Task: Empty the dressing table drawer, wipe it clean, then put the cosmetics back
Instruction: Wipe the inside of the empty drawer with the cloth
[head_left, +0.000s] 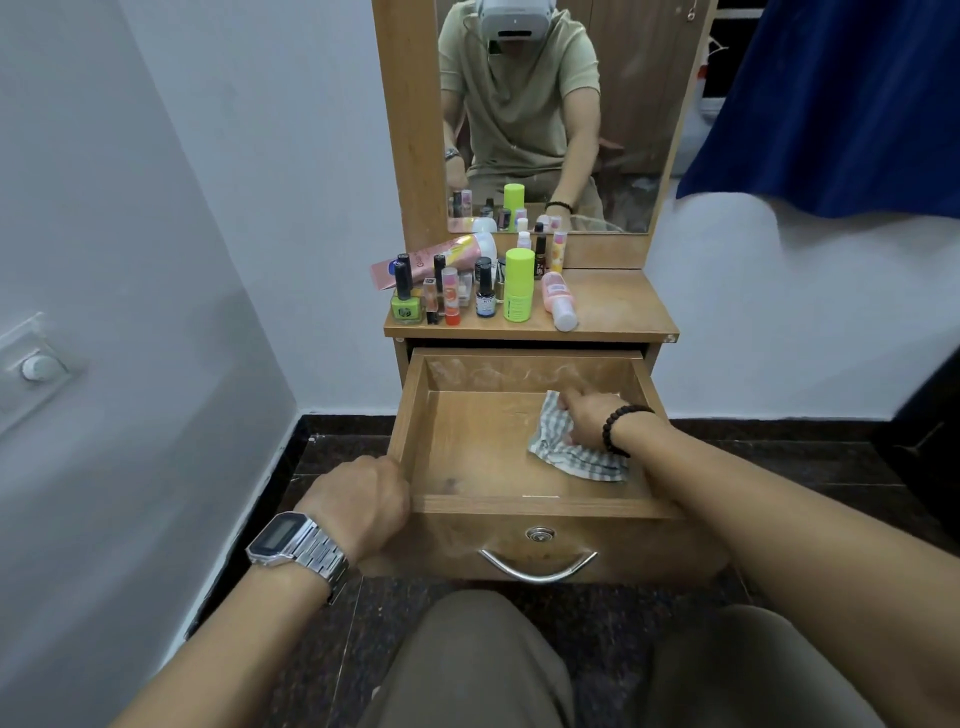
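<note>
The wooden drawer (467, 447) of the dressing table is pulled out and holds no cosmetics. Inside it, at the back right, my right hand (587, 418) presses a grey-and-white checked cloth (576, 452) onto the drawer floor, with its fingers over the cloth. My left hand (363, 501) grips the drawer's front left corner. Several cosmetics stand on the table top (613, 306): a tall lime-green stick (518, 283), a pink tube (441, 257) lying down, nail-polish bottles (405, 301) and a pink bottle (558, 301) on its side.
A mirror (545, 114) rises behind the table top and reflects me. The drawer front carries a metal handle (537, 566) and a lock. A blue curtain (831, 104) hangs at the upper right. White walls flank the table; my knees are below the drawer.
</note>
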